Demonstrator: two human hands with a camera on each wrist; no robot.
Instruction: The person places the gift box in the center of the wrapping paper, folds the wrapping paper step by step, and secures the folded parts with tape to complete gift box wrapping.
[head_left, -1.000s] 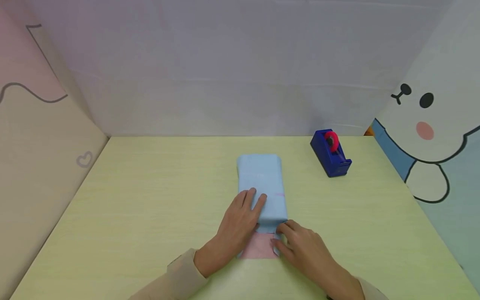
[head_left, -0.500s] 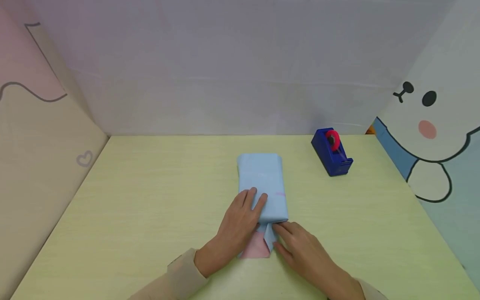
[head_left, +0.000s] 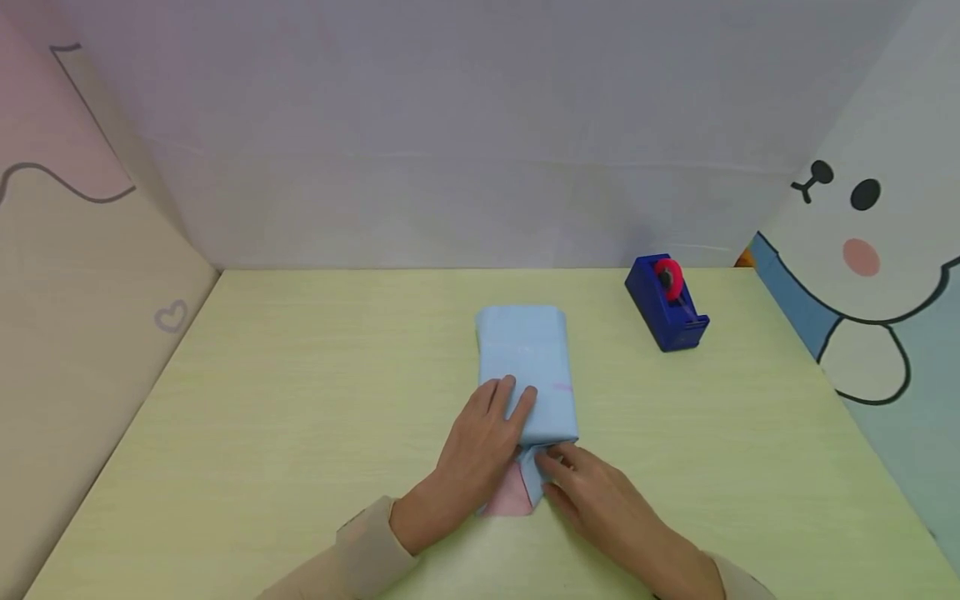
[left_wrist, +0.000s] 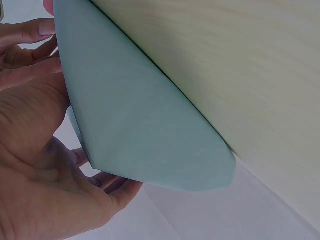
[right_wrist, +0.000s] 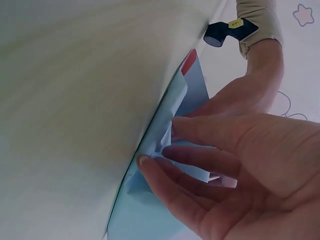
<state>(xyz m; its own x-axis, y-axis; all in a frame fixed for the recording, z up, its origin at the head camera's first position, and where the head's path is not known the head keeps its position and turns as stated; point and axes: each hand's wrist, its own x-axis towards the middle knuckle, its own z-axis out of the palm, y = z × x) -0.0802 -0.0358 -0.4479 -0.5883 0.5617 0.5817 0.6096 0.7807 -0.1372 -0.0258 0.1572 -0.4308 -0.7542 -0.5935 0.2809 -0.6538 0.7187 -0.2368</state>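
Blue-wrapped parcel (head_left: 528,350) lies on the bench (head_left: 300,392) just right of centre in the lower half of the head view, its long axis running up the frame, so that its unclosed end points at the person. Nearest, toward the bottom of the frame, that end spreads out past the block, with the pink inner side (head_left: 510,496) of the paper facing up. At its right edge a blue side flap (head_left: 532,482) slants inward over the pink; the right hand (head_left: 596,496), coming in from lower right, pinches this flap between thumb and fingertips and is the nearer of the two hands to the fold. A little higher, the left hand (head_left: 483,437) comes from lower left and rests on the parcel's near half, its visible fingers fairly straight and spread on the top; its thumb tip is hidden in the head view. Beyond the fingertips, the parcel's far end lies untouched near mid-frame. Farther off, well apart toward the upper right, stands a blue tape dispenser (head_left: 667,308), near the back wall (head_left: 480,167).
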